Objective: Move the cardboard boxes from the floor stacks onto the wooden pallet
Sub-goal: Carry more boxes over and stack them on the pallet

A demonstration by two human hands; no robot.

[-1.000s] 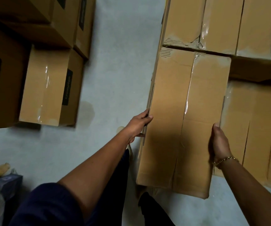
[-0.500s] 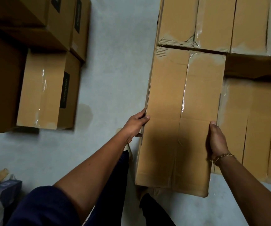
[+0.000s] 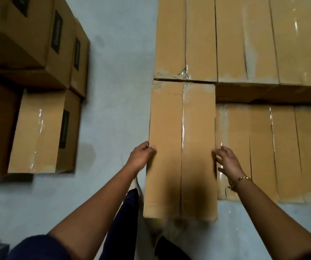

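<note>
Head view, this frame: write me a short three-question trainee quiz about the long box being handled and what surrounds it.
1. True or false: the left hand has its thumb on top of the long box, at its left edge.
2. The fingers of the right hand are: A) spread beside the box's right edge; B) curled in a fist; C) hidden under the box.
3. Fill in: the black-labelled boxes stand across the bare floor to the ___ of the long box.

Key: 1 true; 2 A; 3 left.
</note>
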